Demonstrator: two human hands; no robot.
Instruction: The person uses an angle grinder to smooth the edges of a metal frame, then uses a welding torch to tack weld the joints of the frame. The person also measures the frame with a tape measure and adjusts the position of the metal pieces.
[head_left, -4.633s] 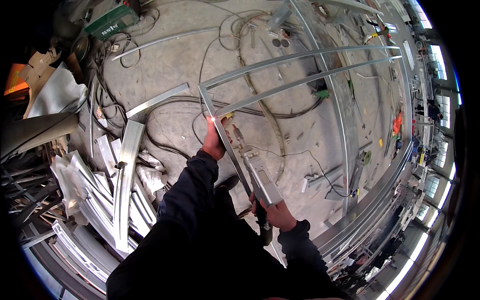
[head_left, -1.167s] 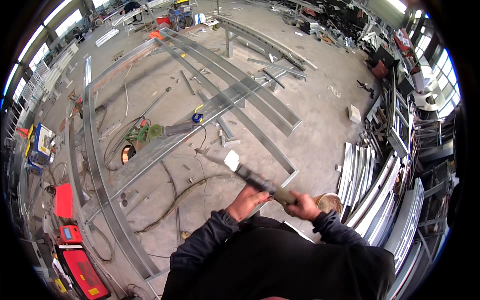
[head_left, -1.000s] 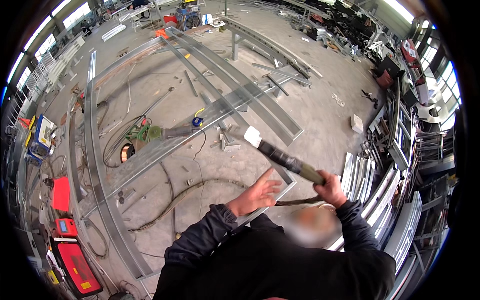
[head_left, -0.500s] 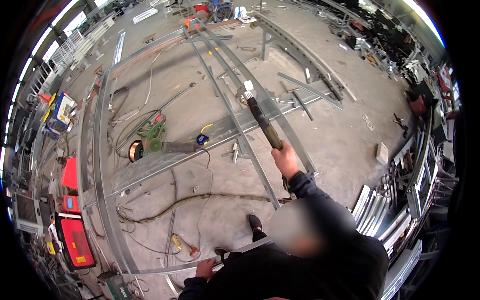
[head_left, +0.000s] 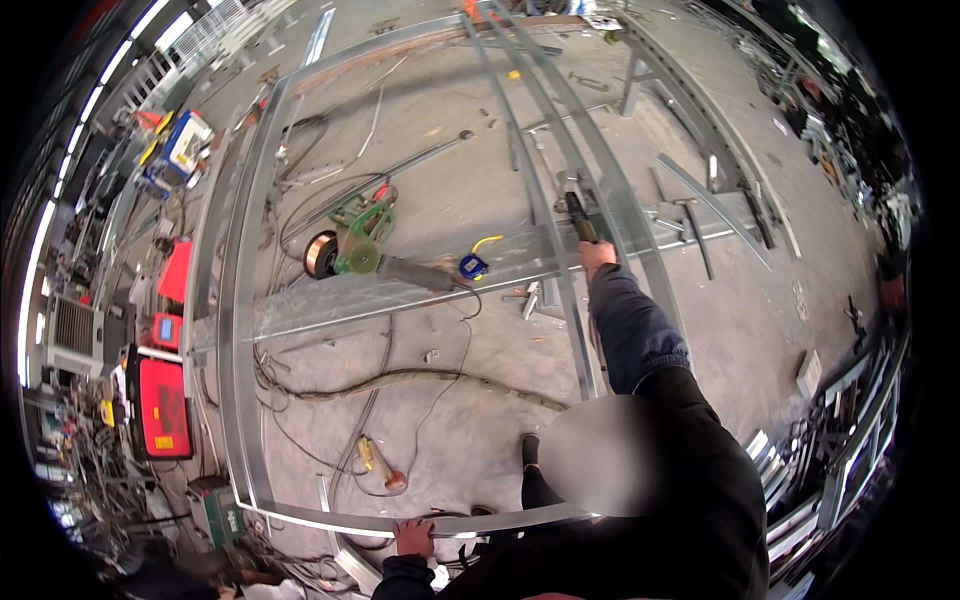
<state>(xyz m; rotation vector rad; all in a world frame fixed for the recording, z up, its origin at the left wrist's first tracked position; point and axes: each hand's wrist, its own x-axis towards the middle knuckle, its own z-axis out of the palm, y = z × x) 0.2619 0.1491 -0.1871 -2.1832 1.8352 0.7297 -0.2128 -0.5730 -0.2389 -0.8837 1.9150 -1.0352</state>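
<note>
My right hand (head_left: 598, 255) is wrapped round the dark body of a slim power tool (head_left: 580, 218), which looks like an angle grinder with a metal head. That head is over the long steel bars, near the wide crossing beam (head_left: 330, 312); I cannot tell whether it touches metal. My left hand (head_left: 413, 537) rests with its fingers laid over the near rail (head_left: 350, 521) of the steel frame. On the crossing beam lie a blue tape measure (head_left: 473, 265) with its yellow tape partly out, a green tool with a grey body (head_left: 415, 274), and a copper wire spool (head_left: 320, 255).
A hammer (head_left: 698, 240) and loose metal strips lie to the right. A thick cable (head_left: 410, 376) snakes over the floor inside the frame. Left of the frame stand a red case (head_left: 165, 405) and a green machine (head_left: 215, 512). Scrap metal lines the right edge.
My view has shifted, so the frame appears further right. My right arm reaches further out, and the tool has come down over the bars. My left hand stays on the near rail.
</note>
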